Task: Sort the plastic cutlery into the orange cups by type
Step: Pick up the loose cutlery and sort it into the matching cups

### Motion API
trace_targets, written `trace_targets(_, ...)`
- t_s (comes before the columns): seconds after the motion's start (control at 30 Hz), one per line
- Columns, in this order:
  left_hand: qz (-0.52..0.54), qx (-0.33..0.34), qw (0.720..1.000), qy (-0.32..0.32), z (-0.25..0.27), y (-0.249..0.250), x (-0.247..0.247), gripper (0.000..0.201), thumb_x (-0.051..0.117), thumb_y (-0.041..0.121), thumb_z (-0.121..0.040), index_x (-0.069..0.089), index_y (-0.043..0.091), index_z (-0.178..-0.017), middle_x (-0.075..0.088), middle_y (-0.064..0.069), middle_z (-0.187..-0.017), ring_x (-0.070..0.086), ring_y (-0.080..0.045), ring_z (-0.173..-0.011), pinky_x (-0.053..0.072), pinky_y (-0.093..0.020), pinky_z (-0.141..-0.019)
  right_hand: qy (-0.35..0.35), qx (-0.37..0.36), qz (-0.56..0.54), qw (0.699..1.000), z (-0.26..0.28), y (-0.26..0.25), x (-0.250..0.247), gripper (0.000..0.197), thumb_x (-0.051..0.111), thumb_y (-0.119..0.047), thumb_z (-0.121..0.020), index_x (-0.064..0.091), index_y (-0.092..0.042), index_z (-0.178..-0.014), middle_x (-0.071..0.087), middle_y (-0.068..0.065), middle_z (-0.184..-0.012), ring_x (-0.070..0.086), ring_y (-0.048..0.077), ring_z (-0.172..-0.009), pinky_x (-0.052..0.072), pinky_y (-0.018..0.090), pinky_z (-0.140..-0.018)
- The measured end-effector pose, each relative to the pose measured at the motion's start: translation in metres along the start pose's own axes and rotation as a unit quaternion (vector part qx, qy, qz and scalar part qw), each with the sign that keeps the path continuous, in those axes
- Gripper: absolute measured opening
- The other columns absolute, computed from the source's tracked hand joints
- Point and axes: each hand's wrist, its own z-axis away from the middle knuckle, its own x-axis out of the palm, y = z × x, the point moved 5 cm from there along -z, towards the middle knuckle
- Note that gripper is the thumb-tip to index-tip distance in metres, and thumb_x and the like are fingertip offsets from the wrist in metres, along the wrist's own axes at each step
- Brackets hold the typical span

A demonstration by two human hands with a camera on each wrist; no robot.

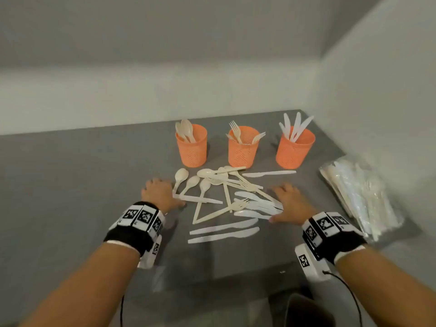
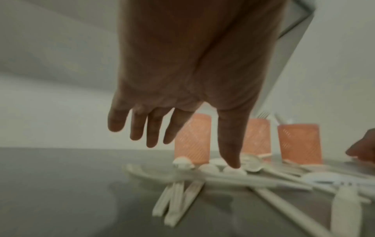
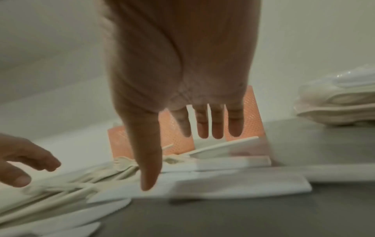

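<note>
Edges: walls close behind and right of the grey table (image 1: pixel 70 185); bare surface lies to your left.
Counts: three orange cups (image 1: pixel 243 147), holding spoons, forks, knives; loose cutlery pile (image 1: pixel 226 197) before them; one bagged bundle (image 1: pixel 361 197) right.
Hands: your left hand (image 1: pixel 160 193) and right hand (image 1: pixel 291 204) flank the pile, fingers spread, holding nothing.

Orange perforated cups (image 1: pixel 243 147), cream cutlery (image 1: pixel 226 185)

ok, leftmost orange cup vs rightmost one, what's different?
The leftmost cup holds cream spoons, bowls up; the rightmost cup holds white knives, blades up. The knives stick out farther above their rim and fan wider than the spoons do. The leftmost cup stands beyond the left hand, the rightmost beyond the right hand, near the wrapped cutlery pack. Both are upright, perforated and orange.
</note>
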Motion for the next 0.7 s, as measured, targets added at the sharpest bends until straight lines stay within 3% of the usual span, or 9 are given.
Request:
trace_targets(0.1,-0.048,-0.012,0.998,-0.043,-0.01,0.002,0.011,0.071,0.065,0.059,-0.071,0.051,0.012,-0.122,0.047,-0.014,-0.131,0.042,-0.031,-0.124,0.034,-0.047,-0.107,-0.039,0.027,0.032,0.998,-0.01,-0.003,0.003,0.087,0.075,-0.039,-0.071,0.031,-0.013,-0.141,0.038,0.012,-0.137,0.037,0.03,-0.128,0.038,0.04,-0.105)
trace_targets(0.23,-0.028,-0.005,0.999,-0.038,-0.015,0.015,0.022,0.062,0.065,0.051,-0.076,0.053,0.007,-0.117,0.051,-0.014,-0.125,0.047,-0.031,-0.118,0.039,-0.043,-0.102,-0.032,0.029,0.037,0.998,-0.02,-0.008,0.008,0.068,0.068,-0.034,-0.079,0.039,-0.011,-0.136,0.043,0.012,-0.136,0.04,0.03,-0.126,0.039,0.039,-0.103)
trace_targets(0.3,-0.005,-0.003,1.0,-0.022,-0.015,0.022,0.021,0.047,0.065,0.041,-0.08,0.055,0.006,-0.109,0.056,-0.013,-0.116,0.052,-0.03,-0.111,0.041,-0.038,-0.094,-0.024,0.03,0.022,0.999,-0.022,-0.01,0.007,0.053,0.062,-0.028,-0.083,0.045,-0.01,-0.13,0.046,0.013,-0.133,0.042,0.029,-0.123,0.038,0.037,-0.101)
trace_targets(0.4,0.047,-0.01,0.998,-0.033,-0.012,0.03,0.023,0.02,0.062,0.024,-0.083,0.055,0.008,-0.092,0.057,-0.009,-0.093,0.058,-0.028,-0.099,0.042,-0.035,-0.082,-0.029,0.031,0.018,0.999,-0.025,-0.011,0.012,0.049,0.056,-0.024,-0.087,0.044,-0.005,-0.13,0.044,0.016,-0.133,0.042,0.031,-0.123,0.035,0.035,-0.102)
trace_targets(0.5,0.105,-0.01,0.993,-0.061,-0.012,0.035,0.028,0.016,0.061,0.017,-0.083,0.05,0.006,-0.077,0.051,-0.008,-0.081,0.056,-0.027,-0.083,0.043,-0.031,-0.07,-0.015,0.04,0.019,0.999,-0.026,-0.011,0.014,0.051,0.056,-0.022,-0.086,0.042,-0.002,-0.13,0.043,0.018,-0.131,0.042,0.031,-0.121,0.036,0.035,-0.101)
trace_targets(0.63,0.086,0.014,0.993,-0.083,-0.009,0.04,0.032,0.017,0.057,0.019,-0.086,0.055,0.002,-0.087,0.051,-0.011,-0.088,0.054,-0.027,-0.085,0.046,-0.031,-0.077,-0.014,0.045,0.019,0.999,-0.025,-0.011,0.015,0.045,0.053,-0.018,-0.087,0.043,-0.002,-0.128,0.048,0.017,-0.129,0.044,0.032,-0.119,0.035,0.034,-0.099)
trace_targets(0.7,0.081,0.013,0.994,-0.077,-0.008,0.039,0.033,0.018,0.052,0.013,-0.088,0.047,0.004,-0.074,0.051,-0.013,-0.09,0.056,-0.029,-0.086,0.045,-0.03,-0.078,-0.011,0.052,0.027,0.998,-0.024,-0.012,0.017,0.039,0.047,-0.015,-0.091,0.042,0.001,-0.126,0.046,0.019,-0.131,0.043,0.033,-0.12,0.034,0.034,-0.1)
